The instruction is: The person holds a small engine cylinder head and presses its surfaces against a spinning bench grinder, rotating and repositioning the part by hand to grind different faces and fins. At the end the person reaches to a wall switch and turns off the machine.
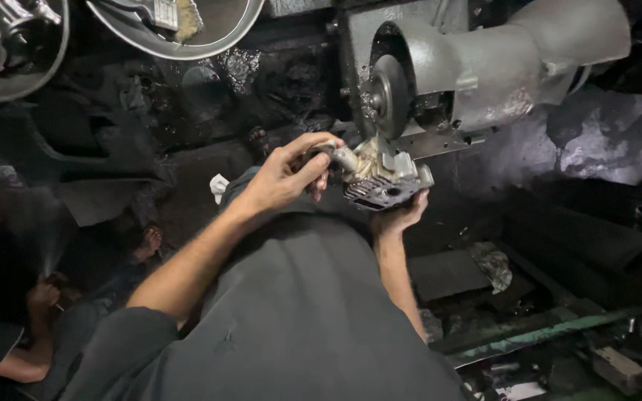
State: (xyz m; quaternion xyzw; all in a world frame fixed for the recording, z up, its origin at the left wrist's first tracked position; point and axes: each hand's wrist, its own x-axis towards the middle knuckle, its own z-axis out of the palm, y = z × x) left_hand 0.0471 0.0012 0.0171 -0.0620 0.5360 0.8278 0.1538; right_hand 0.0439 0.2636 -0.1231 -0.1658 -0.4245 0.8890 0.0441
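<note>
- A grey cast-metal part, ribbed on its underside and smeared with pale paste, is held up just below the round wheel of a bench grinding machine; whether the part's upper edge touches the wheel cannot be told.
- The left hand is closed around the tubular end of the part, fingers curled over it; the right hand is cupped beneath, gripping the part from its underside.
- Judged from the residue on the casting and the gap at the wheel, the work looks mid-course: some faces appear already dressed, the ribbed underside shows no sign of it.
- Room is tight above, where the wheel's guard and the motor housing overhang the part; it is freer below and toward the worker's grey-clad lap.
- To the left, well apart, a second person's hand works in the gloom; a metal basin holding a brush sits at the top edge.
- To the right lie dark rolled material and a green-painted rail, near but clear of the forearms.
</note>
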